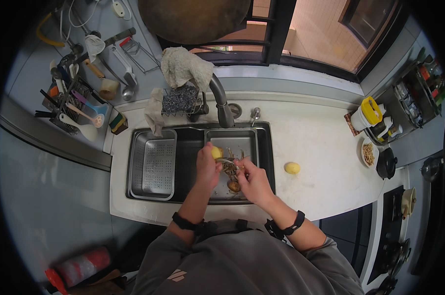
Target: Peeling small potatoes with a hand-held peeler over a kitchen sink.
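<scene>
My left hand (207,167) holds a peeled yellow potato (217,152) over the right part of the sink. My right hand (253,180) is beside it, its fingers around a slim, pale tool (227,161), perhaps a peeler, that reaches toward the left fingers. Beneath both hands, brown potato peelings (230,170) lie in a steel tray (251,138) set in the sink. An unpeeled brown potato (234,186) rests there near my right fingers. Another peeled potato (292,168) sits on the white counter to the right of the sink.
A perforated steel tray (152,166) occupies the sink's left side. The faucet (224,107) arches over from behind, beside a wire rack with cloths. Farther right stand a plate of food strips (370,153), a black lidded pot (387,163) and a yellow-topped container (368,112).
</scene>
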`<act>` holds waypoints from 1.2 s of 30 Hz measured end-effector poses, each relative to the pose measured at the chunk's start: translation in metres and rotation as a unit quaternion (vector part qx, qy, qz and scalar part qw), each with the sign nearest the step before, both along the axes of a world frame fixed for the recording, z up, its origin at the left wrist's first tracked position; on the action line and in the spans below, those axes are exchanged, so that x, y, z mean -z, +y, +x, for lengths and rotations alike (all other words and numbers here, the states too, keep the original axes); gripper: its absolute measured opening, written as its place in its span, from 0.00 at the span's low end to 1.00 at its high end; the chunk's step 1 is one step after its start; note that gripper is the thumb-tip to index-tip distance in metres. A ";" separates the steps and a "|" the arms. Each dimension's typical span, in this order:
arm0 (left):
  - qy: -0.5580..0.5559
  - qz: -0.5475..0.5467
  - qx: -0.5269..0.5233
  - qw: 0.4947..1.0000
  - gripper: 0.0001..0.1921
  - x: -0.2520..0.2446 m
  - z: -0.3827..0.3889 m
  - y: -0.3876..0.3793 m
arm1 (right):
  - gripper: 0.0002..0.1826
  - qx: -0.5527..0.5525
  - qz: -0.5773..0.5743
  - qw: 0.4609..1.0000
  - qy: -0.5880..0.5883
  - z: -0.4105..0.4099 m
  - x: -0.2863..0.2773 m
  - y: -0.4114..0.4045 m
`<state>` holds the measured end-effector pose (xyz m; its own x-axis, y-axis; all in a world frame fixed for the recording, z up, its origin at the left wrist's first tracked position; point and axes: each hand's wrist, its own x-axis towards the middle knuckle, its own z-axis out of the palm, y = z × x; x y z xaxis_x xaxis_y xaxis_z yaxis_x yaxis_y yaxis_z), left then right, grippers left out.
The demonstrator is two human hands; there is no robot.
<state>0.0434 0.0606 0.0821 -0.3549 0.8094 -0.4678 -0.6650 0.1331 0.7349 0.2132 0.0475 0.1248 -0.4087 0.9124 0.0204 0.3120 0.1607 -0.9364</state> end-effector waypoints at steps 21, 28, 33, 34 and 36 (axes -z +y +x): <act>-0.023 0.104 0.149 0.983 0.31 0.016 -0.009 -0.018 | 0.14 0.035 0.047 0.998 -0.001 -0.002 -0.024 0.026; 0.054 0.108 0.101 0.988 0.23 -0.004 0.003 -0.017 | 0.14 0.019 0.050 0.999 -0.006 -0.007 -0.020 0.027; 0.109 0.093 0.092 0.986 0.21 0.001 0.002 -0.017 | 0.13 0.013 0.034 0.999 -0.001 -0.008 -0.019 0.027; 0.113 0.081 0.089 0.986 0.21 0.000 0.003 -0.017 | 0.13 0.014 0.026 1.000 0.006 -0.007 -0.018 0.027; 0.118 0.069 0.086 0.987 0.21 0.001 0.003 -0.017 | 0.13 0.014 0.016 1.000 0.012 -0.005 -0.020 0.026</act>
